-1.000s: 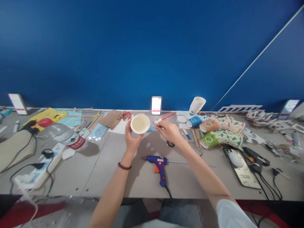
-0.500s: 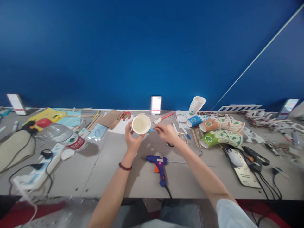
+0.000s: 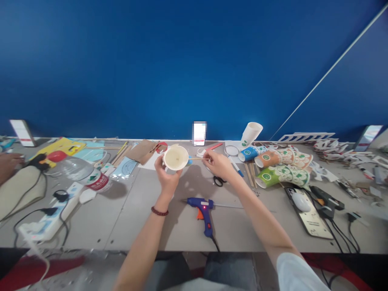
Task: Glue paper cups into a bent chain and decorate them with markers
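A paper cup (image 3: 176, 158) is gripped in my left hand (image 3: 166, 176), its pale inside turned up toward me. My right hand (image 3: 218, 164) pinches a thin wooden stick (image 3: 199, 159) that points left to the cup's side. Where the stick meets the cup, a small blue piece (image 3: 190, 161) shows; whether they are joined I cannot tell. Below the hands lies a blue glue gun (image 3: 206, 208) with an orange trigger, its red light lit. Black-handled scissors (image 3: 218, 181) rest just under my right hand, their blades partly hidden.
Stacked blue cups (image 3: 250, 153), orange cups (image 3: 263, 159) and green cups (image 3: 268, 178) lie at right, with white cups (image 3: 253, 131) behind. A water bottle (image 3: 95, 180) and power strip (image 3: 51, 218) are at left. Another person's hand (image 3: 9, 165) reaches in at far left.
My right hand has moved right, away from the cup, and more of the stick shows. The cup has shifted slightly left. Another person's hand has come in at far left.
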Demonstrator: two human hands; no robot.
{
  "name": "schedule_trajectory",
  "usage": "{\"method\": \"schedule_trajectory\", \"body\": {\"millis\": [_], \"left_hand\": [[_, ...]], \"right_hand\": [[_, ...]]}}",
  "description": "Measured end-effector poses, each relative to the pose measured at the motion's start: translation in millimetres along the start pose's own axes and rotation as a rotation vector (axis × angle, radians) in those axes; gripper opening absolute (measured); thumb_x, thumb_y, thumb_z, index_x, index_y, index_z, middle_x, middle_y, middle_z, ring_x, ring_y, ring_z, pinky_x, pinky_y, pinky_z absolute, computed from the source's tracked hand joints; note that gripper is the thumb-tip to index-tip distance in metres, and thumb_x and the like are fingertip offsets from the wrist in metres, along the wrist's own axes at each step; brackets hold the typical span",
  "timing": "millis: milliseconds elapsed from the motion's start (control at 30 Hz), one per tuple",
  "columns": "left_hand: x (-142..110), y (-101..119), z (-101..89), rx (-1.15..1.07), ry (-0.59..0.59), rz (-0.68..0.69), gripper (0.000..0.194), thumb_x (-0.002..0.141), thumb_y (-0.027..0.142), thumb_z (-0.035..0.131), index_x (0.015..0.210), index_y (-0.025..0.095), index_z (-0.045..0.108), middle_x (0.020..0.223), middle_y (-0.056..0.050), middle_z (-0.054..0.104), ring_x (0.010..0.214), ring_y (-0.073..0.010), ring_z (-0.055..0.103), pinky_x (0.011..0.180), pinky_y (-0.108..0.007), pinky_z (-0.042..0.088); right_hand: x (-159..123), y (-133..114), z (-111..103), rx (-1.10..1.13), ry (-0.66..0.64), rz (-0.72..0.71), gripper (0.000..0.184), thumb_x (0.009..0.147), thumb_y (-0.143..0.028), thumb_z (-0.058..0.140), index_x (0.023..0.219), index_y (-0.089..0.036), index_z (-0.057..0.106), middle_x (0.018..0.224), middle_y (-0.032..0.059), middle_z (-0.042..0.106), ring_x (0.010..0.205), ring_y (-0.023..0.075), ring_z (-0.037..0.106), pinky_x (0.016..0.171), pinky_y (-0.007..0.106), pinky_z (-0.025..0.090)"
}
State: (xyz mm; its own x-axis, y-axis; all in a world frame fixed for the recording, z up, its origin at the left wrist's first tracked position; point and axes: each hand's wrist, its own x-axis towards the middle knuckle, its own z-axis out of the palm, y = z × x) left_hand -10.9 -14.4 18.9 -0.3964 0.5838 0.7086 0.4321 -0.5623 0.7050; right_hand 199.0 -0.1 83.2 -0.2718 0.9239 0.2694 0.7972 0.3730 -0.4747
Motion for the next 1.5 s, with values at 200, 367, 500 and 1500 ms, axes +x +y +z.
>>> {"method": "schedule_trajectory", "body": {"millis": [200, 367, 500, 1500], "left_hand": [[3.1, 1.5, -0.8, 0.024, -0.064, 0.012, 0.075, 0.064, 0.026, 0.080, 0.130, 0.021, 0.045, 0.124, -0.012, 0.051, 0.124, -0.0281, 0.048, 0.101, -0.040, 0.043], [4.5, 1.7, -1.0, 0.005, -0.065, -0.023, 0.073, 0.065, 0.029, 0.079, 0.129, 0.021, 0.046, 0.124, -0.011, 0.051, 0.123, -0.0273, 0.049, 0.102, -0.041, 0.043], [3.0, -1.0, -0.6, 0.024, -0.073, -0.022, 0.071, 0.064, 0.031, 0.079, 0.127, 0.020, 0.047, 0.122, -0.012, 0.052, 0.121, -0.0276, 0.050, 0.102, -0.042, 0.043], [-2.9, -5.3, 6.0, -0.138, -0.056, -0.238, 0.072, 0.066, 0.035, 0.079, 0.128, 0.021, 0.046, 0.127, -0.013, 0.052, 0.124, -0.0260, 0.050, 0.101, -0.040, 0.046]], "right_hand": [[-0.1, 5.0, -5.4, -0.043, 0.052, -0.016, 0.012, 0.088, -0.031, 0.056, 0.091, -0.022, 0.064, 0.075, 0.0014, 0.070, 0.068, 0.0177, 0.062, 0.058, 0.024, 0.032], [-1.2, 0.0, -4.9, -0.124, 0.019, -0.032, 0.017, 0.091, -0.032, 0.052, 0.093, -0.022, 0.066, 0.073, 0.0020, 0.070, 0.068, 0.0181, 0.063, 0.057, 0.025, 0.028], [-1.3, -4.3, -6.8, -0.174, -0.042, -0.028, 0.022, 0.094, -0.032, 0.047, 0.094, -0.023, 0.067, 0.080, 0.0033, 0.072, 0.071, 0.0189, 0.064, 0.057, 0.026, 0.027], [-1.6, -1.1, 8.7, -0.084, 0.135, -0.126, 0.019, 0.093, -0.033, 0.051, 0.085, -0.020, 0.063, 0.085, 0.0051, 0.068, 0.079, 0.0183, 0.059, 0.062, 0.025, 0.031]]}}
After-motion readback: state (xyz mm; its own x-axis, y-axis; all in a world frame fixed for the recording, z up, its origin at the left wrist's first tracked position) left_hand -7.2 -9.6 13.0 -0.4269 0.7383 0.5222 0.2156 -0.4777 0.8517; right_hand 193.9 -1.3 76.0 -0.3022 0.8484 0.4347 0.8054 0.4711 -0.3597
